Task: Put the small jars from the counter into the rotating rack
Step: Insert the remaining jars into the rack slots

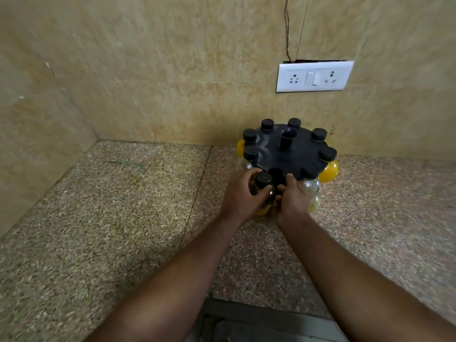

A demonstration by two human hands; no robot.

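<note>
Small jar [262,185] gripped in left hand [243,193], held just beside empty slot [276,174] at near rim of rotating rack [296,154]. Right hand [293,198] set against rim; grasp cannot be told. Risk: rack spun by push, slot missed, neighbouring clear jar [311,187] knocked loose.

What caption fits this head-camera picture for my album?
Left hand holds a jar by the rack, right hand beside it.

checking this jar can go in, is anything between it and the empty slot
Nothing visible. The jar, held by the left hand, sits just left of the open slot in the rack; the right hand holds the rim right of it.
</note>
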